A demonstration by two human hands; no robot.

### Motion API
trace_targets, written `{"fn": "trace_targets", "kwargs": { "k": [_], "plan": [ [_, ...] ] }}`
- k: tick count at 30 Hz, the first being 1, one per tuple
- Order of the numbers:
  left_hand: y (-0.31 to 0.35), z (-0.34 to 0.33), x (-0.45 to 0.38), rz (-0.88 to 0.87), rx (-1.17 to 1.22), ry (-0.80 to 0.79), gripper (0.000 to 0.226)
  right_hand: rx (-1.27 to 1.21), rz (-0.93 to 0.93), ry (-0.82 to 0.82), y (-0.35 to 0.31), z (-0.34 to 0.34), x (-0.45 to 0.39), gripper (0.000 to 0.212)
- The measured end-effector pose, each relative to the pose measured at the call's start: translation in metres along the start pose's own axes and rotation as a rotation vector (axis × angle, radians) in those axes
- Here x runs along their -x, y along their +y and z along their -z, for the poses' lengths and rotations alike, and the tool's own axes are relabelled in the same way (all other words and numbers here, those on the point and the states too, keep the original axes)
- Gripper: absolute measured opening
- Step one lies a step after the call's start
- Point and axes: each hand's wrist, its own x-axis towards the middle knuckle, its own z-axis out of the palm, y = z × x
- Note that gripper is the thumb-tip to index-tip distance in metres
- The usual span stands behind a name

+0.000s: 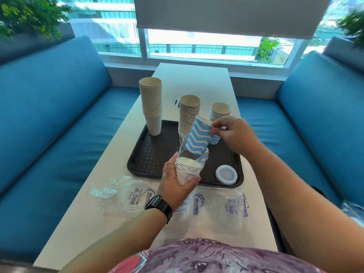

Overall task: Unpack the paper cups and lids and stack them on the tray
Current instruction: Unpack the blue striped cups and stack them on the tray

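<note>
From the head view, the left hand (178, 179) grips a short stack of white paper cups (187, 170) still partly wrapped in a clear plastic sleeve (201, 154), held just above the near edge of the dark tray (149, 154). The right hand (232, 134) pinches the rim of a blue zigzag cup (200, 138), tilted, its base toward the sleeve's open mouth. On the tray stand three stacks of plain cups: a tall one at the far left corner (150, 104), a middle one (188, 115) and a shorter one (219, 112) partly hidden by the right hand. A white lid (226, 173) lies at the tray's near right corner. Empty printed plastic bags (130, 196) lie on the white table (82, 223) near the person.
</note>
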Motion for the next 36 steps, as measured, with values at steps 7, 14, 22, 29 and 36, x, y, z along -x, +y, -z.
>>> {"fn": "trace_targets", "kwargs": {
  "k": [7,14,22,29,36],
  "plan": [
    [0.0,-0.001,-0.005,0.007,-0.034,-0.006,0.095,0.12,0.063,0.183,0.007,0.045,-0.053,0.02],
    [-0.006,-0.007,-0.012,0.03,-0.038,-0.032,0.094,0.358,0.087,0.241,0.026,0.057,-0.102,0.024],
    [-0.007,-0.009,-0.015,0.047,0.014,0.012,0.1,0.642,0.063,0.109,0.056,0.026,-0.118,0.027],
    [-0.013,-0.009,-0.014,0.05,0.024,0.005,0.101,0.632,0.024,0.061,0.071,0.005,-0.108,0.028],
    [-0.012,-0.009,-0.013,0.045,0.026,0.006,0.1,0.592,0.028,0.021,0.076,-0.001,-0.105,0.026]
  ]
}}
